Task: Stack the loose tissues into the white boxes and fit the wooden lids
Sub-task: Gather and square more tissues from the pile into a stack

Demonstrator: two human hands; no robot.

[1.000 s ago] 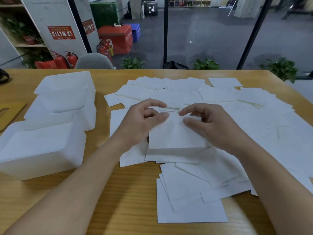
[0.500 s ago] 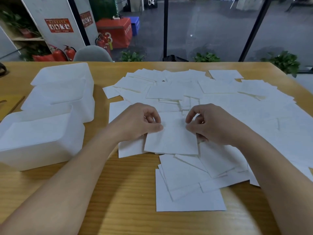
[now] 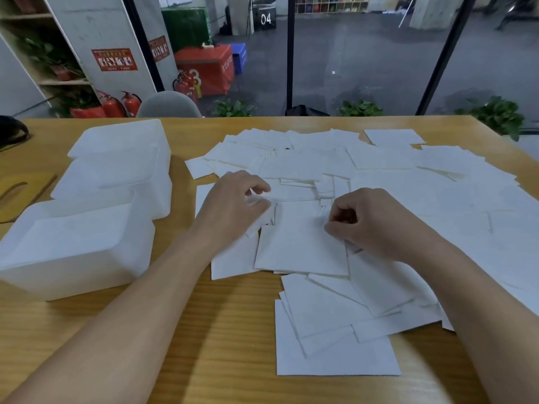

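Observation:
Loose white tissues (image 3: 408,176) lie scattered over the middle and right of the wooden table (image 3: 204,345). A small squared stack of tissues (image 3: 300,246) sits in front of me. My right hand (image 3: 370,225) pinches its right edge with curled fingers. My left hand (image 3: 233,208) is at the stack's upper left corner, fingers curled and blurred, pinching a tissue edge there. Three white boxes stand at the left: a near box (image 3: 78,258), a middle box (image 3: 116,182) and a far box (image 3: 122,135). A wooden lid (image 3: 20,196) lies at the far left edge.
More tissues (image 3: 335,345) overlap near the table's front edge. A dark object (image 3: 11,132) sits at the far left corner. Beyond the table are a grey chair back (image 3: 169,104), potted plants and a glass wall.
Both hands closed from loose fingers to pinches on the stack. My left hand then shifted left and up to the stack's corner; my right hand stayed on the right edge.

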